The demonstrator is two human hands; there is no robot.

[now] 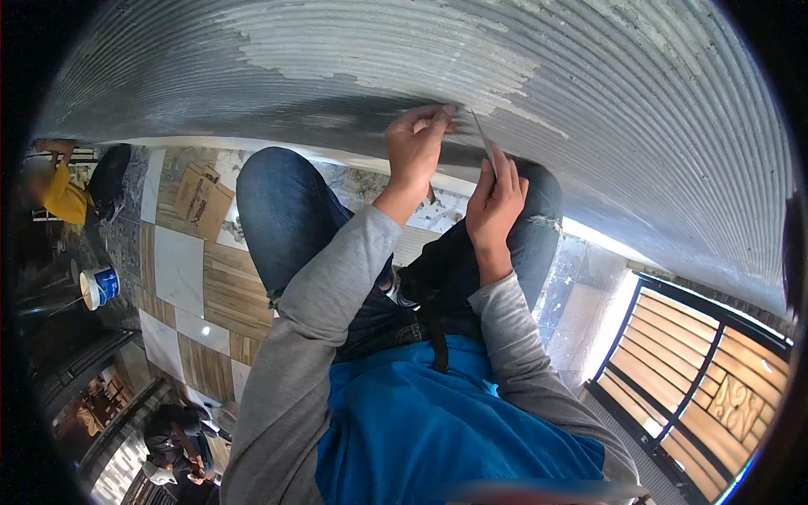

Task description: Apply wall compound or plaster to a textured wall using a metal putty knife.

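My right hand [500, 194] grips a thin, flat grey blade [480, 128], which points up toward the grey wall [640, 118] covered in combed ridges with pale bare patches. My left hand [414, 147] is raised beside the blade's tip, at or very close to the wall, its fingers bent and pinched together; whatever is between them is too small to make out. Both hands are above my bent knees in blue jeans.
A person in yellow [67, 194] crouches at far left, near a white bucket [98, 288]. Another person in dark clothes [177, 433] is at lower left. Cardboard [202, 200] lies on patterned floor tiles [177, 269]. A barred metal gate [669, 349] stands at right.
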